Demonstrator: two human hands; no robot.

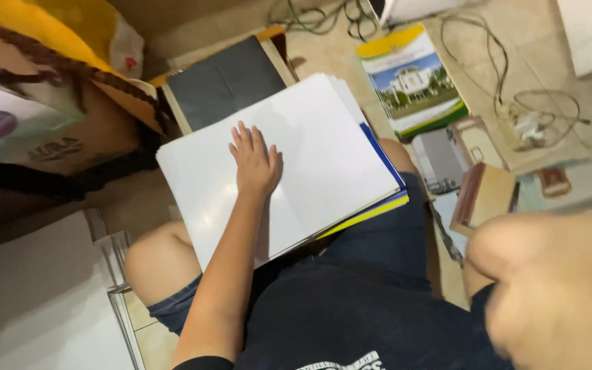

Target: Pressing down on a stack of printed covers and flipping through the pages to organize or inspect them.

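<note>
A stack of large white sheets (pixel 323 151) rests on my lap, with blue and yellow sheet edges (pixel 386 197) sticking out beneath on the right. My left hand (pixel 255 163) lies flat, palm down with fingers spread, on the top white sheet near its middle. A blurred skin-coloured shape at the lower right is my right arm or hand (pixel 556 288). It is close to the camera, its fingers are not visible, and nothing is seen in it.
A dark board (pixel 224 82) lies past the stack. A booklet with a building picture (pixel 416 82), a brown booklet (pixel 486 195) and other printed cards lie on the tiled floor to the right, among cables (pixel 515 103). A cardboard box (pixel 70 137) and white sheets (pixel 35 294) sit left.
</note>
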